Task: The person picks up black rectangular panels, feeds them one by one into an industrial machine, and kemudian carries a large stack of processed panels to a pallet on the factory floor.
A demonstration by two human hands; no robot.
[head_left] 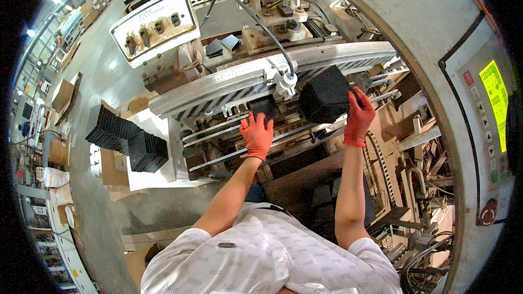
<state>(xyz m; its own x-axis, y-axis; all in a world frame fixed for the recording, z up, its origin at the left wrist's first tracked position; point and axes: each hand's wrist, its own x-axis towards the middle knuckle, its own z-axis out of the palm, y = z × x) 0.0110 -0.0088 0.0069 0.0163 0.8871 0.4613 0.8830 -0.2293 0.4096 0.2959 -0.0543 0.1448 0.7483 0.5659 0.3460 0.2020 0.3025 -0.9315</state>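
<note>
Both my hands wear red gloves and reach into a large grey machine. My right hand (358,117) grips the right side of a thick black stack of flat sheets (325,97), held tilted just below a long ribbed metal rail (234,84). My left hand (257,133) rests with its fingers on a smaller black stack (266,107) that sits in the machine's feed bed under the same rail. A white fitting with a black hose (287,81) hangs between the two stacks.
More black sheet stacks (128,139) lie fanned on a white table at the left. A control panel with a yellow-green screen (494,103) and a red round button (488,212) is at the right. A grey switch box (155,27) stands behind; cardboard boxes line the floor.
</note>
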